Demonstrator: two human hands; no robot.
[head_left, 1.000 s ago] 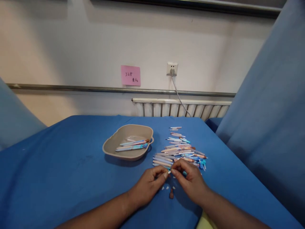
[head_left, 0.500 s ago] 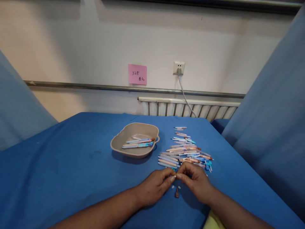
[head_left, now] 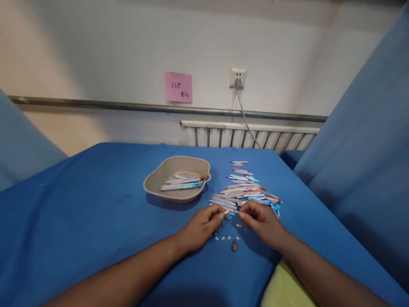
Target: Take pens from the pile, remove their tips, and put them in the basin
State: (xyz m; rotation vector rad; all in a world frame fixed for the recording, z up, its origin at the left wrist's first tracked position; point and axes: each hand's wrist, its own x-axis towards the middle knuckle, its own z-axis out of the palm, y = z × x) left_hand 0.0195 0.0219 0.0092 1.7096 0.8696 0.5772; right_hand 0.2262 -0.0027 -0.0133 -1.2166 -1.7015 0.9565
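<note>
Between the thumb and forefinger of my left hand [head_left: 203,226] is a small white piece [head_left: 226,212], its exact kind too small to tell. My right hand [head_left: 263,221] is just to its right, thumb and forefinger pinched together; whatever they hold is hidden. Below the hands, several tiny white pointed pieces [head_left: 229,237] lie on the blue cloth [head_left: 105,221], along with a brown pen part [head_left: 234,245]. Just beyond my fingers lies a spread of pen barrels and other pen parts [head_left: 244,192], partly covered by the hands.
A beige basin [head_left: 150,189] with several pens [head_left: 183,183] in it stands left of the pen parts. Yellow fabric [head_left: 284,285] lies under my right forearm. Blue curtains [head_left: 358,111] hang at both sides. A radiator [head_left: 223,134] and a plugged-in cord [head_left: 244,113] are behind.
My hands have moved apart, and the white piece stays in my left fingers. More tiny white pieces now show on the cloth. The camera has tilted slightly downward.
</note>
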